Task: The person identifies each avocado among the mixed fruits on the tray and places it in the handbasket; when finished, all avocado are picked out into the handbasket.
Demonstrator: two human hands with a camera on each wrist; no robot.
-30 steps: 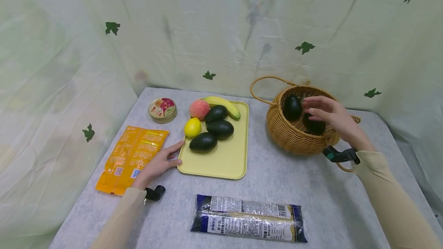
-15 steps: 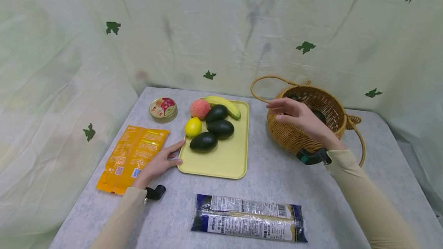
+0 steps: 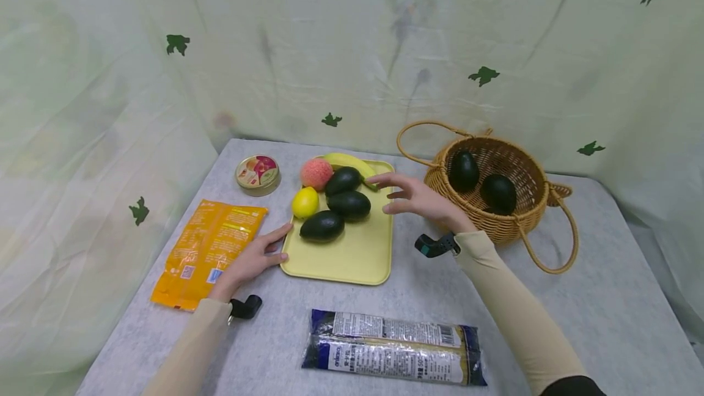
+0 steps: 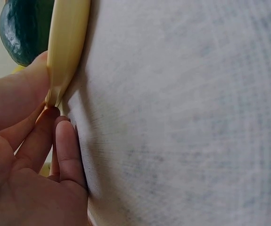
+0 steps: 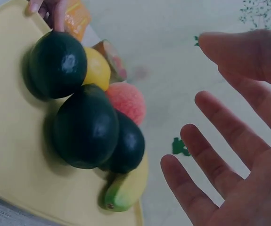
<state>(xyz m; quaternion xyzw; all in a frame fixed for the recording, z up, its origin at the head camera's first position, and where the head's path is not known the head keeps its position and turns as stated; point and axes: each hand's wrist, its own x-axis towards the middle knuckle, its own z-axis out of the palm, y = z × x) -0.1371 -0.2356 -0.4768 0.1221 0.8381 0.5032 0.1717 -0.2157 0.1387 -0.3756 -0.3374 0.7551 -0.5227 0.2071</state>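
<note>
My left hand (image 3: 250, 264) touches the left rim of a yellow tray (image 3: 352, 261), thumb and index finger spread apart along it. Several dark green avocados (image 3: 322, 226) lie on the tray beside a lemon (image 3: 305, 203), a pinkish-red peach (image 3: 316, 173) and a banana (image 3: 352, 165). Over the tray's right edge hovers my right hand (image 3: 420, 200), fingers spread and holding nothing. In the right wrist view its fingers (image 5: 215, 160) are apart from the fruit. Two more avocados (image 3: 498, 194) sit inside a wicker basket (image 3: 475, 219) on the right.
An orange packet (image 3: 209, 252) lies left of the tray, partly behind the left hand. A round tin (image 3: 258, 175) stands at the back left. Near the front lies a long clear-and-blue packet (image 3: 393, 347). The basket's handle loop (image 3: 572, 243) sticks out at its right.
My right hand has moved left, from over the basket to the tray's right edge, uncovering both avocados in the basket. The left hand stays at the tray's rim.
</note>
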